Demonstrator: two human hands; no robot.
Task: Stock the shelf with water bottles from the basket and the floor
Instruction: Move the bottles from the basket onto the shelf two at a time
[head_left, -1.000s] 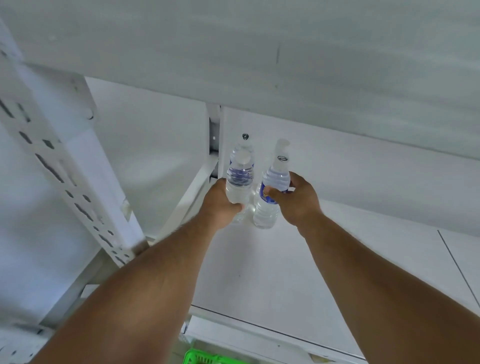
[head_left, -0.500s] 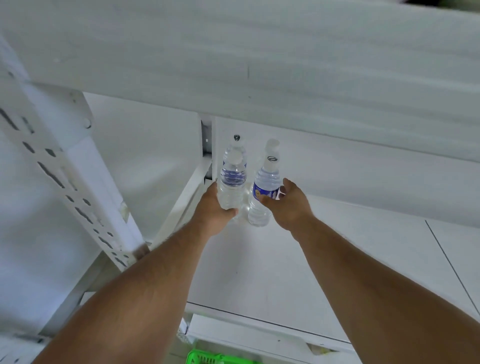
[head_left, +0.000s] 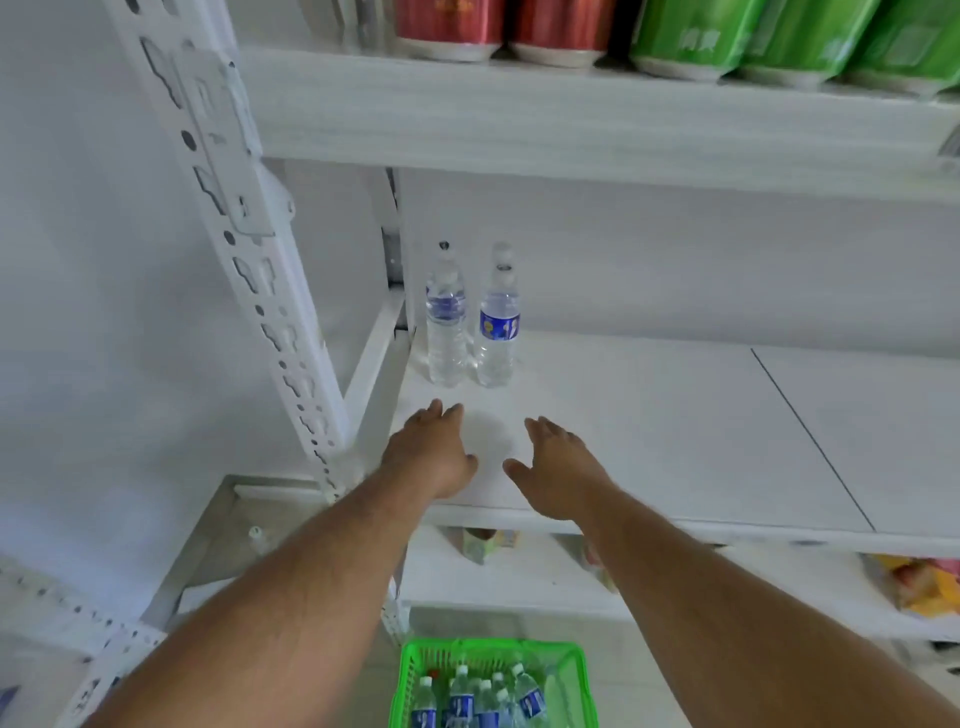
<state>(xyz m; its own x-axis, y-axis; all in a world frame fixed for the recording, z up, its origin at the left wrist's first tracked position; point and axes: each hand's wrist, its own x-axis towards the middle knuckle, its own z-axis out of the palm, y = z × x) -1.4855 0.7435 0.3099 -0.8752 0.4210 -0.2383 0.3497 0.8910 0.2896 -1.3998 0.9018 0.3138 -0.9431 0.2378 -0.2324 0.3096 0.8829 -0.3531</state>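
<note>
Two bottles (head_left: 470, 322) stood upright on the shelf (head_left: 649, 415) just beyond the left hand (head_left: 428, 452) and right hand (head_left: 556, 465), both spread and holding nothing.

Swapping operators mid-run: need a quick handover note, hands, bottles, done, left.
Left hand: open, holds nothing, over the front of the shelf.
Right hand: open, holds nothing, beside the left.
Done: two water bottles stand upright side by side at the shelf's back left corner, the pale-label bottle on the left, the blue-label bottle on the right.
Left: the green basket on the floor below holds more bottles; the shelf has bare board to the right of the pair. Any loose bottles on the floor are not in view.
</note>
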